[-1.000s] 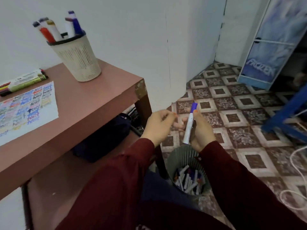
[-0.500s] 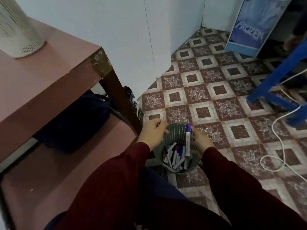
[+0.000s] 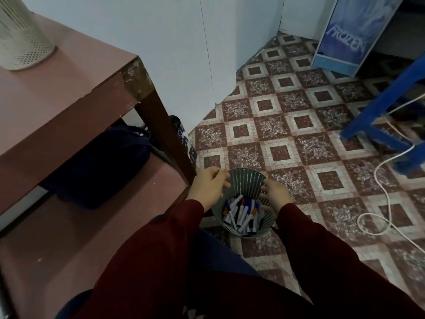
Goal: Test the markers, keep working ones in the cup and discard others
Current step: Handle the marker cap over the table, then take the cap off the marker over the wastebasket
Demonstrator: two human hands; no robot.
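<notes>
A green mesh bin (image 3: 247, 180) stands on the tiled floor by the table leg. It holds several discarded markers (image 3: 241, 212) with white barrels and blue, orange or dark caps. My left hand (image 3: 209, 186) hovers at the bin's left rim with loosely curled fingers and holds nothing. At the right rim my right hand (image 3: 274, 195) has its fingers spread, also with nothing in it. The lower part of the white mesh cup (image 3: 23, 42) shows on the table's top left; its contents are cut off by the frame.
The pink table (image 3: 69, 88) has a lower shelf with a dark bag (image 3: 99, 162) on it. Blue stool legs (image 3: 379, 111) and a white cable (image 3: 388, 203) lie on the floor to the right. A blue cabinet (image 3: 345, 38) stands at the back.
The view tilted down from the tabletop to the bin. My right hand lowered the blue-capped marker into the bin and let it go; both hands now hold nothing.
</notes>
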